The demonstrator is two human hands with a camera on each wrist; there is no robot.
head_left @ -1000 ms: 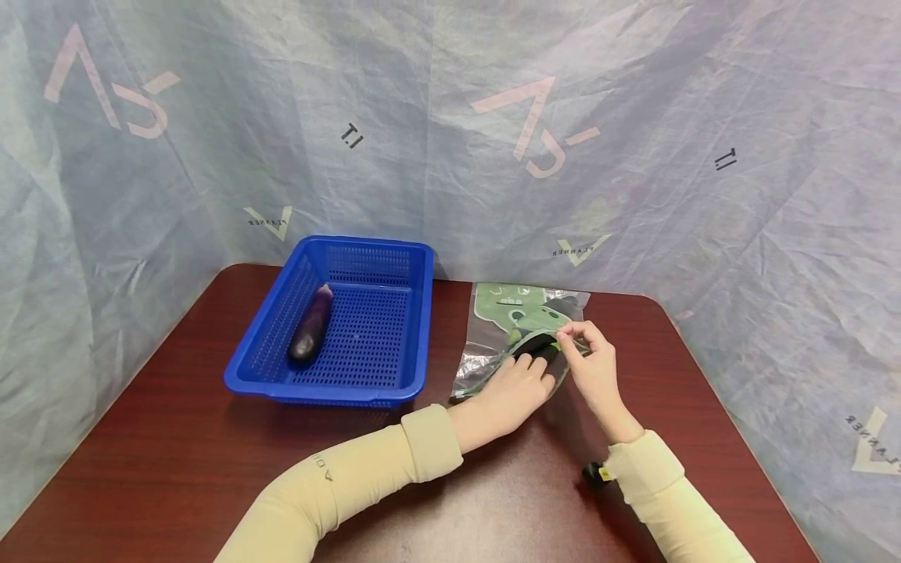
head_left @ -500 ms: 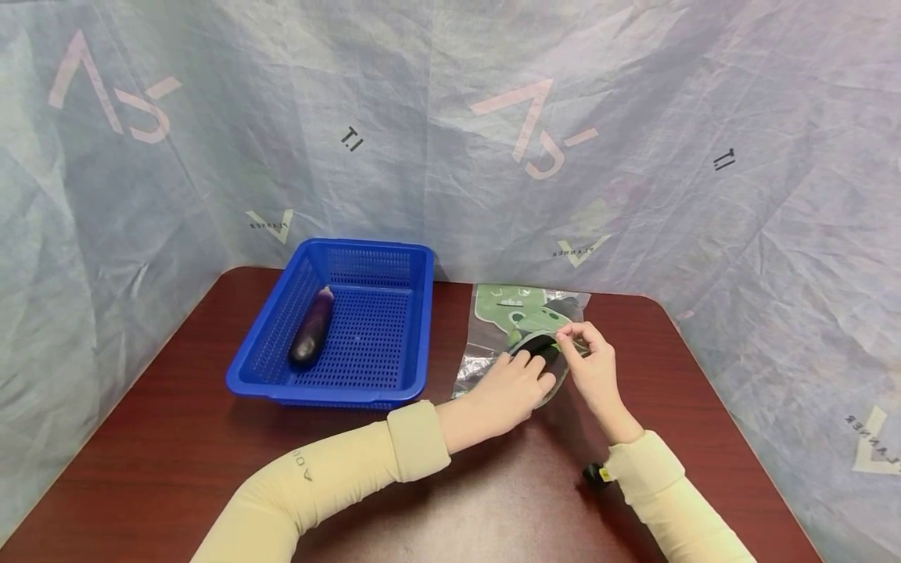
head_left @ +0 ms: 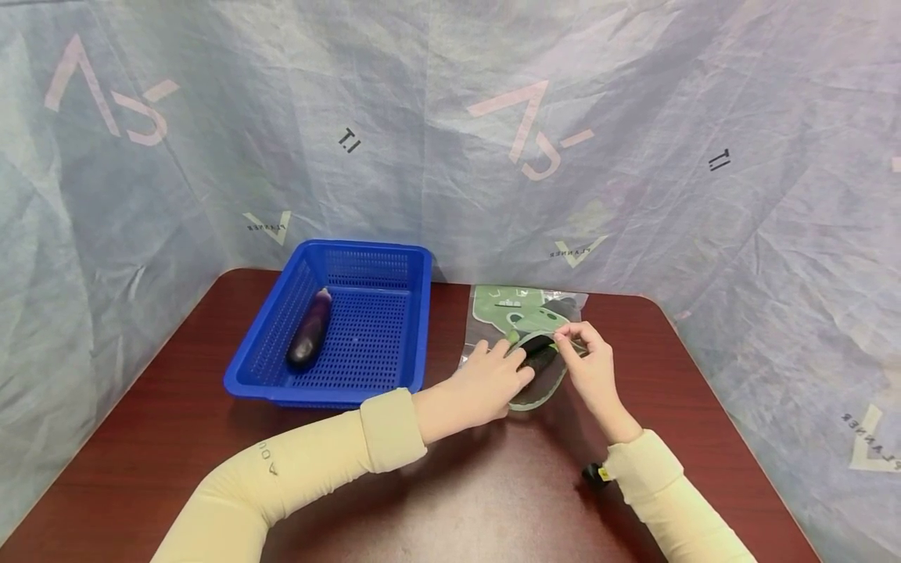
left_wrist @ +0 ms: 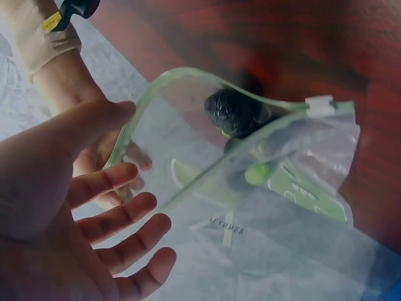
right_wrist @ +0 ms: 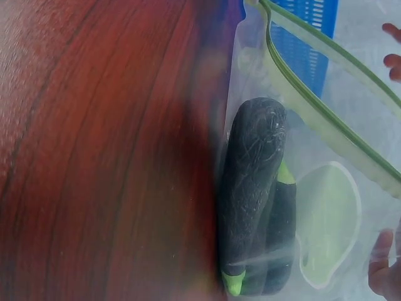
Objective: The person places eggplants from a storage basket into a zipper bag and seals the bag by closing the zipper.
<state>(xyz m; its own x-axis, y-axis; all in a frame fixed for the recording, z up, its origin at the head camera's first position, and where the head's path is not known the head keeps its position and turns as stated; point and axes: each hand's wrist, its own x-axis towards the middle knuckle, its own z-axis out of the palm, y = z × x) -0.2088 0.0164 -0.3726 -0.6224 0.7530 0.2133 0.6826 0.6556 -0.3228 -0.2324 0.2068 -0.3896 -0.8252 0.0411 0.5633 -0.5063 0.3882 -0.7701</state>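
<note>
A clear zip bag with green cartoon print lies at the table's back right, its green-rimmed mouth gaping. Inside are two dark, long vegetables with green ends, possibly eggplants. My right hand pinches the right side of the bag's rim between thumb and fingertips. At the left of the mouth is my left hand, its fingers loosely bent; in the left wrist view they are spread and hold nothing, near the rim. A white slider sits on the bag's edge. In the right wrist view, partial fingers show at the right border.
A blue perforated basket stands left of the bag, with one purple eggplant inside. Grey printed fabric hangs behind the reddish-brown table. A small black device is at my right cuff.
My left hand has drawn back leftward from over the bag's mouth and its fingers have loosened. More of the opening and the dark vegetables shows. The right hand stays on the rim.
</note>
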